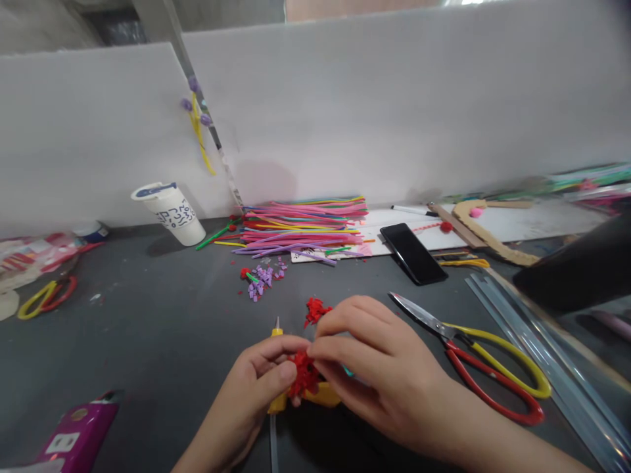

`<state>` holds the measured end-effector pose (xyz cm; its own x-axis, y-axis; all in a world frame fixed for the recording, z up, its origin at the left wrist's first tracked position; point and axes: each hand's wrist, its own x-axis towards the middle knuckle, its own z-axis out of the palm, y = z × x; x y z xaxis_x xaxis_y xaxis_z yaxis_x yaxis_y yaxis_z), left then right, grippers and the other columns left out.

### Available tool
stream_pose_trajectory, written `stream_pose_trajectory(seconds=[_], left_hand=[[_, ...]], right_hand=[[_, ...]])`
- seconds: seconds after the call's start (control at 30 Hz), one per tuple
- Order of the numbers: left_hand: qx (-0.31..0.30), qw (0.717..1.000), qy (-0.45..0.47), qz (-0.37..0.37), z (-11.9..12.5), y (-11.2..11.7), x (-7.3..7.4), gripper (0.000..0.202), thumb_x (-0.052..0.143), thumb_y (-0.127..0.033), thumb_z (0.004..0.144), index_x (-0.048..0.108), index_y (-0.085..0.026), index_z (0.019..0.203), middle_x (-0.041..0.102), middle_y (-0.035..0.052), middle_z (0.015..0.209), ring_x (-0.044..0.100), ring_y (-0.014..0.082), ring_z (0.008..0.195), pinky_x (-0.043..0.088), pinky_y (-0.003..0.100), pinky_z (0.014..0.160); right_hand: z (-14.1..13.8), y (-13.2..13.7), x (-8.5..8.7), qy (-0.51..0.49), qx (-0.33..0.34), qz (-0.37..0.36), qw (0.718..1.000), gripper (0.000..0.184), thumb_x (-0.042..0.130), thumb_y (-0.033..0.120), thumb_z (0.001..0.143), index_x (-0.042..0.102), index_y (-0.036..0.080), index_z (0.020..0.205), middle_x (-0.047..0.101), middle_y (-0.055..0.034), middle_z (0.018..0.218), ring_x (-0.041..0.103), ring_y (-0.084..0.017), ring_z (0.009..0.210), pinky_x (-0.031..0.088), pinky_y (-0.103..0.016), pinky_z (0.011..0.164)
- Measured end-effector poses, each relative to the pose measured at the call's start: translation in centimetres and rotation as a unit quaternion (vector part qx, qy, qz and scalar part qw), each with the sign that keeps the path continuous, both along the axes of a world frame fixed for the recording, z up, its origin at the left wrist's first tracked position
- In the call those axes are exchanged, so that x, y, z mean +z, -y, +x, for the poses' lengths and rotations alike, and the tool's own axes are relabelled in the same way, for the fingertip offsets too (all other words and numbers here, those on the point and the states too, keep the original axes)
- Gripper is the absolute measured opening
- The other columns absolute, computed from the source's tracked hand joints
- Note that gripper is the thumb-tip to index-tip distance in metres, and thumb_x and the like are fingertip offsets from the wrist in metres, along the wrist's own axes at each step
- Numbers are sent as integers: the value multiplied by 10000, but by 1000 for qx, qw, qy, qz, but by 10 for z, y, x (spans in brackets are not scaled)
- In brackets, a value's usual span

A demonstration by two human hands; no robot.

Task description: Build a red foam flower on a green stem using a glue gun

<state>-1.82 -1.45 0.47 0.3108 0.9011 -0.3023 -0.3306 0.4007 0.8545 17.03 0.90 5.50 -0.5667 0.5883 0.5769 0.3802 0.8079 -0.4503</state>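
Note:
Between the thumb and fingers of my left hand (261, 381) is a frilly red flower-like piece (306, 376), made of short fuzzy bits. My right hand (382, 361) is closed in a pinch, its fingertips touching the piece's upper right edge; whatever they pinch is hidden. Below both hands lies a yellow glue gun (277, 333), its metal tip pointing away and a clear glue stick (273, 443) out of its back. A heap of red cut bits (315, 310) rests just beyond my right fingers.
Large scissors (438, 326) lie open at right, beside clear glue sticks (547, 355). Behind are a black phone (413, 253), bundled pipe cleaners (300, 226), purple cut bits (263, 279) and a white cup (170, 213). At left are smaller scissors (46, 299) and a purple box (81, 433).

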Motion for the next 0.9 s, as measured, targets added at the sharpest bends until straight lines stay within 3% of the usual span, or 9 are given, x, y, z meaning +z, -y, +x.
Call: stream_pose_trajectory(seconds=[0.13,0.4,0.63,0.8,0.9], left_hand=[[-6,1000,-8,-5,0,0,-2,337,766,-401,684,755,-202,956,659,24,717,518,111,576,424,236,592],[4,1000,-16,-13,1,0,0,344,780,-419,660,765,-186,912,665,31,714,524,110,580,419,222,572],[-17,999,-36,-1,0,-2,-1,338,755,-397,705,755,-181,965,643,12,666,520,102,558,413,233,594],[-31,998,-45,21,-2,-3,0,360,689,-391,782,701,-243,1110,636,-7,693,527,102,584,407,230,611],[-28,997,-57,42,-6,-3,-1,378,715,-434,744,720,-256,1078,653,-6,712,542,115,626,424,236,653]], right_hand=[[0,1,0,47,2,55,997,147,484,110,904,625,146,881,648,-61,836,523,-177,780,437,-329,741],[0,0,-2,83,9,92,992,234,439,109,931,639,133,812,630,-54,785,502,-172,759,411,-334,775],[0,0,-5,98,38,87,991,245,427,125,951,613,127,792,616,-35,782,472,-155,743,393,-332,782],[0,-2,-5,96,19,81,992,274,414,138,957,629,130,789,621,-54,787,477,-170,752,394,-328,760],[1,-3,-5,91,14,64,994,268,424,138,950,642,116,796,617,-65,787,485,-176,759,397,-323,749]])
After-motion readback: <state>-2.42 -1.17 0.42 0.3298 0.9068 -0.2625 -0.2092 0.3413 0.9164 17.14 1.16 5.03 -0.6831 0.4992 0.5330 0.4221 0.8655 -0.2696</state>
